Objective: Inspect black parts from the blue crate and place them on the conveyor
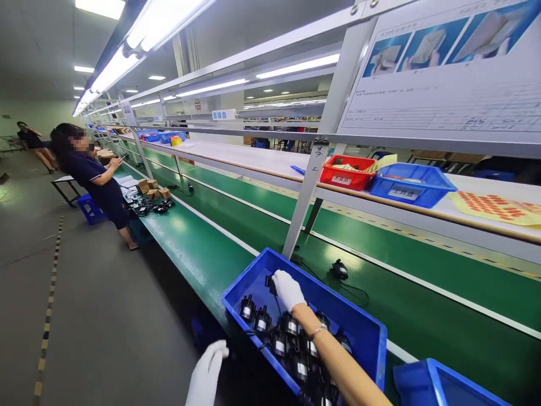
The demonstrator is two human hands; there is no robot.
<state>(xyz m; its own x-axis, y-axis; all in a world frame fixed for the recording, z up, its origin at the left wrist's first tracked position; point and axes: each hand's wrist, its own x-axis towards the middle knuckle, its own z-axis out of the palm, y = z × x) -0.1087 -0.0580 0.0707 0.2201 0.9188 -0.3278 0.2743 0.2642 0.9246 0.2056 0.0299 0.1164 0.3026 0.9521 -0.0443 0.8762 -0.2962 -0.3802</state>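
My right hand (288,289), in a white glove, reaches into a blue bin (363,332) on the green bench and grips a small black part (270,283) with a cord. Several black cylindrical parts (279,338) with silver labels lie in the bin under my forearm. My left hand (207,375), also in a white glove, hangs off the bench's front edge at the bottom of the view, fingers loosely extended, holding nothing.
A black part with a cable (339,269) lies on the green belt (422,316) behind the bin. A second blue bin (439,386) sits at the lower right. Red (346,172) and blue (412,183) trays stand on the upper shelf. A person (95,175) works at the far left.
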